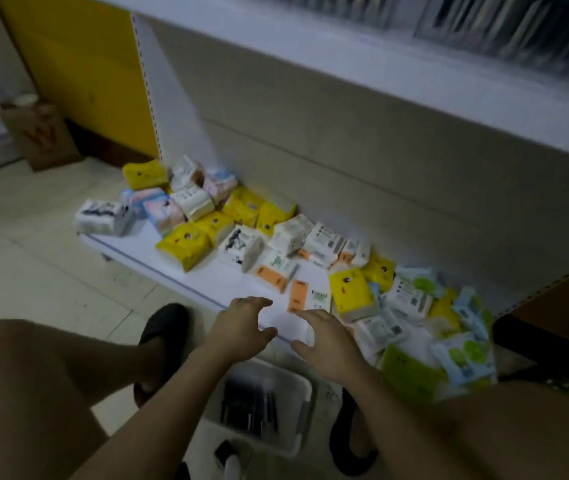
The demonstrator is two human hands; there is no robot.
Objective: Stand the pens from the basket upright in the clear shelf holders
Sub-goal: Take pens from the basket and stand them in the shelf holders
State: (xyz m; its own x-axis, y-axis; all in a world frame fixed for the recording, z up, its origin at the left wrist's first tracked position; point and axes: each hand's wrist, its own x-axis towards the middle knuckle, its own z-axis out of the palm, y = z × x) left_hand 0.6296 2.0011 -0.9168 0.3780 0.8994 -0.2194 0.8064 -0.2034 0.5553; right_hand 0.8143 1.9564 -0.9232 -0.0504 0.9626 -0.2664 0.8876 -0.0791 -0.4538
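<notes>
Seemingly early on: nothing picked up yet.
Left hand hovers over the low shelf, fingers spread, gripping nothing; under the forearms the white basket on the floor holds the dark pens; right hand is likewise spread and empty; the clear holders, upper right, are too blurred to judge.

My feed is dim and greyish, brightest on the low shelf mid-frame. Motion blur smears the upper shelf at upper right into streaks. Straight edges bow toward the corners; the lower left lies in shadow.
</notes>
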